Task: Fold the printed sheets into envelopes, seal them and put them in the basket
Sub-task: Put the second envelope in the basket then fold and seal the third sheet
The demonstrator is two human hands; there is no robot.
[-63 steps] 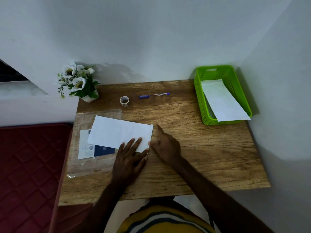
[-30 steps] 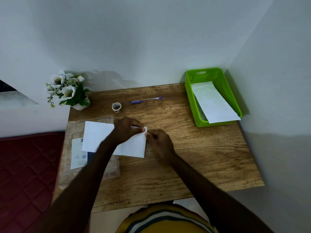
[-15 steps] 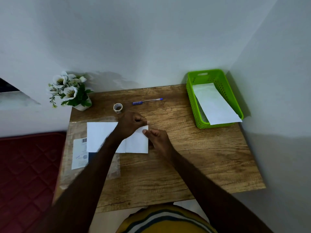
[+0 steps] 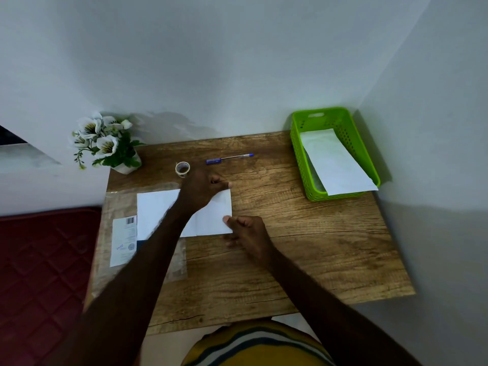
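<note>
The wooden bench [image 4: 303,247] carries everything, and judging by how it lies the job is only partly done. The green basket [image 4: 298,159] stands at the far right corner with one white envelope [image 4: 335,165] already in it, its near end jutting over the rim, so at least one piece looks finished. A clear plastic sleeve [image 4: 118,204] lies along the bench's left edge, with a printed sheet [image 4: 122,241] in or under it; that one seems still to be folded. On top lies the white sheet [image 4: 211,220] being worked, flat on the bench and partly folded. The left hand [image 4: 200,191] reaches across it, fingers curled at the far right corner, apparently pinching the paper's edge. The right hand [image 4: 248,233] sits at the near right corner, fingertips bent onto that corner, holding it down. Behind are a flower pot [image 4: 116,151], a blue pen [image 4: 228,158] and a small tape roll [image 4: 182,169]; sealing with the tape appears still to come.
</note>
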